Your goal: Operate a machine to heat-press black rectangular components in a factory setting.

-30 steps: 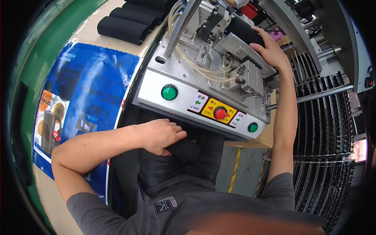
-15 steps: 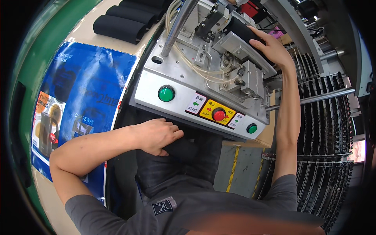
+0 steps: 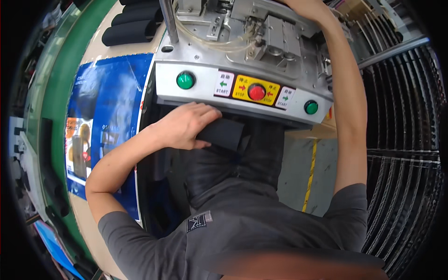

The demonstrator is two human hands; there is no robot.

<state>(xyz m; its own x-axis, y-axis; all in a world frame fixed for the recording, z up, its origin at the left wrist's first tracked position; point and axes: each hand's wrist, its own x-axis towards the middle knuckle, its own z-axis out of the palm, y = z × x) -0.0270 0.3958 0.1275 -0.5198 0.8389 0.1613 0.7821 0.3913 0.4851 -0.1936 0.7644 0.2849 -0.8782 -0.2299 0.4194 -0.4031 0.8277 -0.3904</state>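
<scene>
My left hand (image 3: pixel 192 125) is closed around one end of a smooth black sleeve-like piece (image 3: pixel 224 134), its thumb below and fingers above. The piece lies over my lap, just under the machine's front edge. My right arm reaches far up across the right side of the metal machine (image 3: pixel 193 57). Only the back of my right hand (image 3: pixel 305 7) shows at the top rim; its fingers are cut off, so whatever they touch is hidden. On the machine's front panel are a red button (image 3: pixel 256 92), a left green button (image 3: pixel 185 80) and a right green button (image 3: pixel 311 107).
Several black curved pieces (image 3: pixel 128 33) lie on the table at the upper left. A blue printed sheet (image 3: pixel 109 86) covers the table beside the machine. Racks of dark hanging strips (image 3: pixel 403 126) stand at the right. A metal post (image 3: pixel 169 23) rises from the machine.
The view has shifted, so the machine sits higher and my right hand is mostly out of frame. The black piece in my left hand now shows clearly, raised from my lap.
</scene>
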